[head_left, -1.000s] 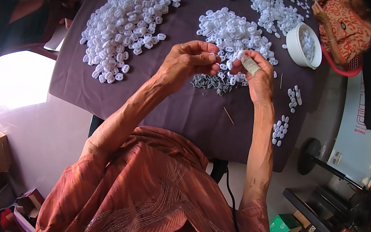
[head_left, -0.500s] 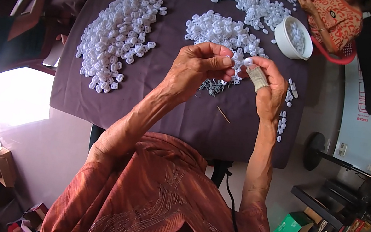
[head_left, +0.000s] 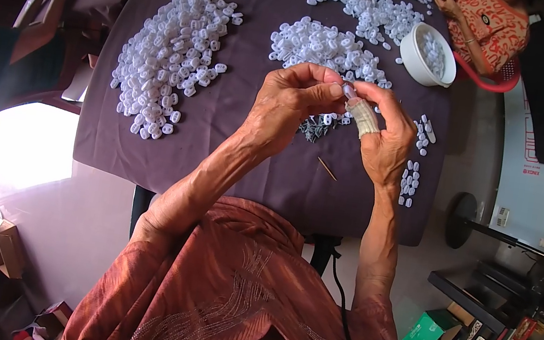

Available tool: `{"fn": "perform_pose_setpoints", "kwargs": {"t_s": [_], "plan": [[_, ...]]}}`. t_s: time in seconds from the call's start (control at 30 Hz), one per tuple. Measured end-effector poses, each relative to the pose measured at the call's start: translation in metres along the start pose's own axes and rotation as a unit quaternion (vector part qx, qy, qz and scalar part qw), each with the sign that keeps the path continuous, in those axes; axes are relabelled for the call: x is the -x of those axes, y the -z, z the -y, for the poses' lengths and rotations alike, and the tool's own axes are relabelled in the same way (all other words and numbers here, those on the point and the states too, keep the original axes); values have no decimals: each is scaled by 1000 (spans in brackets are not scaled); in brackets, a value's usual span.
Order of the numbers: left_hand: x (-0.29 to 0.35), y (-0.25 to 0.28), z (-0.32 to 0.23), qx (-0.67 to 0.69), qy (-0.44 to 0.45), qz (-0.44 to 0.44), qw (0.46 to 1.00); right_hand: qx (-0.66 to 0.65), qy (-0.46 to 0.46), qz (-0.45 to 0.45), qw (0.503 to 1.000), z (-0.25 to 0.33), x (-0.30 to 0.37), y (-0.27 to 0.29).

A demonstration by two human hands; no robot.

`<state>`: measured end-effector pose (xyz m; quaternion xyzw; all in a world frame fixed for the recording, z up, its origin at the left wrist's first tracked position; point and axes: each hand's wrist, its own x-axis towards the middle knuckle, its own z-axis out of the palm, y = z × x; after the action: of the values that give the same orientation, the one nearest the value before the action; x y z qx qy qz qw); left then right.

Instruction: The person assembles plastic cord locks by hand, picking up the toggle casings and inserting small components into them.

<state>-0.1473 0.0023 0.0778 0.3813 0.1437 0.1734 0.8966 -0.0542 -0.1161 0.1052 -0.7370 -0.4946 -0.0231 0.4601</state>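
My right hand [head_left: 389, 142], its thumb wrapped in a beige cloth band [head_left: 364, 119], pinches a small white oval plastic piece [head_left: 348, 91] between thumb and forefinger. From the other side my left hand [head_left: 284, 101] meets it, thumb and forefinger pressed together against the piece's edge. Whatever lies in the left pinch is too small to make out. Right behind the hands spreads a heap of white oval pieces [head_left: 324, 44]. Below the fingers is a small pile of thin grey parts [head_left: 317, 129], partly covered by my left hand. A thin brown stick [head_left: 327, 169] rests nearer me.
A larger white heap [head_left: 169, 57] covers the table's left side, with another [head_left: 369, 7] at the back. A white tub [head_left: 410, 60] of pieces stands back right. Short rows of pieces [head_left: 409, 185] lie by the right edge. A person in an orange patterned top [head_left: 490, 27] sits beyond.
My right hand has moved left and tilted inward, bringing the white piece against the left fingertips. The gap between the two hands has closed. My left hand has hardly moved.
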Motion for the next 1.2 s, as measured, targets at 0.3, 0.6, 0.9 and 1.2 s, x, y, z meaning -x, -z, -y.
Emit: {"fn": "perform_pose_setpoints", "kwargs": {"t_s": [0.3,0.6,0.9,1.2], "plan": [[-3,0,2,6,8,-3,1000,-33,4,-18,999,-5,1,-2],[-5,-6,-2,-23,0,-1,1000,-328,-176,-12,928,-20,-4,7],[-6,-9,-1,-39,-17,0,999,-390,-216,-13,895,-24,-8,2],[-2,-18,-6,-86,-31,-5,996,-431,-226,-5,874,-19,-8,9]]}}
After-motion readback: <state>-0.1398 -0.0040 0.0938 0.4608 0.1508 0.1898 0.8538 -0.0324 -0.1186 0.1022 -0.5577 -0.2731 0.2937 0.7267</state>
